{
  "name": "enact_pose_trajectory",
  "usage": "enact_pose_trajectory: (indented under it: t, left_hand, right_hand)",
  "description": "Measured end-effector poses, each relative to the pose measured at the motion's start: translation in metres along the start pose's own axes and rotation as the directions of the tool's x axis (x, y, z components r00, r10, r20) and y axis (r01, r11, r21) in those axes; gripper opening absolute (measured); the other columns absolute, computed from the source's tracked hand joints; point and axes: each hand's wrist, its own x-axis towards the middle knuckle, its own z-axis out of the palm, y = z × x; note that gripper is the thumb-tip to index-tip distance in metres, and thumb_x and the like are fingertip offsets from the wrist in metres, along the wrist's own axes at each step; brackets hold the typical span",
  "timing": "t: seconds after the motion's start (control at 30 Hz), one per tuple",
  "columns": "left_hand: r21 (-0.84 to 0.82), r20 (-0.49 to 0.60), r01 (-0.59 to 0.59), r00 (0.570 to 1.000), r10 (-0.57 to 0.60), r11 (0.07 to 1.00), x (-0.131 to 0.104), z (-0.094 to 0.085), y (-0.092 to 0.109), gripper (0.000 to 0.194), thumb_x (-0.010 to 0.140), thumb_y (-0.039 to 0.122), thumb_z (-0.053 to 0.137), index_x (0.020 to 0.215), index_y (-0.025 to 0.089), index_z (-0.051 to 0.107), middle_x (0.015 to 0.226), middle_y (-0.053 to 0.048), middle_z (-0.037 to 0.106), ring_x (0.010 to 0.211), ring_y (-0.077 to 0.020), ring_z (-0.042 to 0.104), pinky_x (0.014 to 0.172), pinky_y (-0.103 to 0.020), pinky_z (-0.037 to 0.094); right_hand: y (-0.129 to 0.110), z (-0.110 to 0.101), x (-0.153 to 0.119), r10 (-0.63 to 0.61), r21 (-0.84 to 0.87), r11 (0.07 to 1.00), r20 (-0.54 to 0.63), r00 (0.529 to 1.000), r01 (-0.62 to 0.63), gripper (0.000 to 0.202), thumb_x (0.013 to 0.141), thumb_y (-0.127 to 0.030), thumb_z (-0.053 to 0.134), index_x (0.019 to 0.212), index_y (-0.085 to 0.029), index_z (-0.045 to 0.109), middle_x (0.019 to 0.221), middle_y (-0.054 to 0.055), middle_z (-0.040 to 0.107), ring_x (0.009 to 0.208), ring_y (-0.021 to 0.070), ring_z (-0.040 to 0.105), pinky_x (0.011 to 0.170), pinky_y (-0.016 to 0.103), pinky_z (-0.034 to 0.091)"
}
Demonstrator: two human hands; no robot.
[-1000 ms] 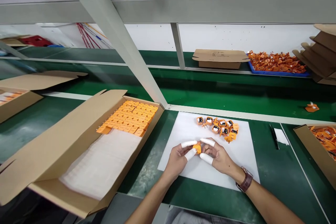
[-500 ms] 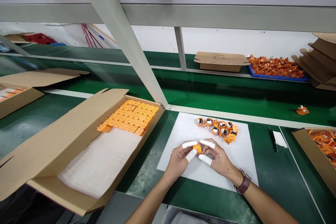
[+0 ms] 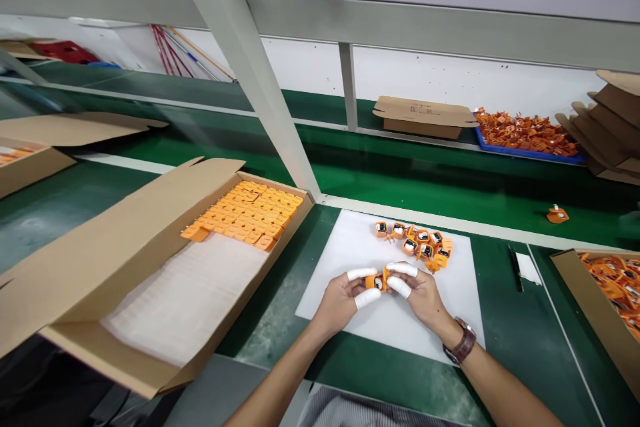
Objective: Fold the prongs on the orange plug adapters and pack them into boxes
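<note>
Head view: small orange plastic housing [image 3: 374, 282] is up between both hands, over the white sheet [image 3: 390, 330], open face with black and white insides toward the camera. Left hand [image 3: 337, 300] is closed in a fingertip pinch on the housing's 9 o'clock side; right hand [image 3: 424, 299] pinches an upright orange flap [image 3: 385, 276] at its 3 o'clock side. White finger cots on the pinching digits. Similar open-faced housings [image 3: 425, 245] sit at 2 o'clock on the sheet; flat orange pieces [image 3: 253, 213] fill rows in the long carton [image 3: 197, 353] toward 10 o'clock.

Handling, judged: light, rigid shell, probably slick, cots should help grip. Insides and thin flap look like the fragile bits. Best hold: opposite outer walls, fingertips clear of the open face; take the flap by its edges, no twisting.

Hard to read: fingers cover the housing's ends, underside hidden; can't tell if flap is hinged, attached or separate. Insides too small to identify. Prongs unclear in the pile, pieces overlap. Right-hand carton [image 3: 585, 310] at 3 o'clock is cut off by the frame.
</note>
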Motion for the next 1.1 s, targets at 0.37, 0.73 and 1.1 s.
enact_pose_trajectory:
  t: [0.37, 0.73, 1.1]
  left_hand:
    - [0.069, -0.08, -0.082, 0.993, 0.087, 0.994, -0.002, 0.003, -0.006, 0.041, 0.068, 0.027, 0.086, 0.105, 0.015, 0.072, 0.111, -0.012, 0.076, 0.099, -0.0265, 0.073, 0.089, -0.039, 0.06]
    - [0.191, -0.118, -0.2, 0.967, 0.225, 0.961, -0.008, 0.015, 0.0, 0.028, 0.078, 0.026, 0.075, 0.105, 0.016, 0.072, 0.123, -0.012, 0.071, 0.107, -0.0243, 0.07, 0.096, -0.036, 0.057]
    - [0.512, -0.069, -0.393, 0.867, 0.493, 0.764, -0.012, 0.012, -0.002, 0.025, 0.087, 0.018, 0.067, 0.111, 0.024, 0.072, 0.127, -0.009, 0.068, 0.117, -0.0253, 0.065, 0.097, -0.039, 0.057]
  right_hand:
    - [-0.001, 0.006, -0.004, -0.027, -0.045, 0.999, -0.11, 0.994, 0.022, 0.019, 0.085, -0.034, 0.074, 0.101, -0.024, 0.071, 0.107, 0.007, 0.069, 0.096, 0.0212, 0.068, 0.086, 0.038, 0.059]
    - [-0.008, 0.007, -0.009, -0.023, -0.042, 0.999, -0.083, 0.996, 0.02, 0.01, 0.089, -0.032, 0.07, 0.095, -0.024, 0.069, 0.107, 0.007, 0.069, 0.095, 0.0213, 0.068, 0.086, 0.038, 0.058]
    - [-0.013, 0.006, -0.006, 0.274, 0.175, 0.943, 0.079, 0.958, -0.284, 0.04, 0.091, -0.052, 0.063, 0.102, -0.015, 0.069, 0.083, 0.008, 0.074, 0.063, 0.0159, 0.069, 0.067, 0.033, 0.06]
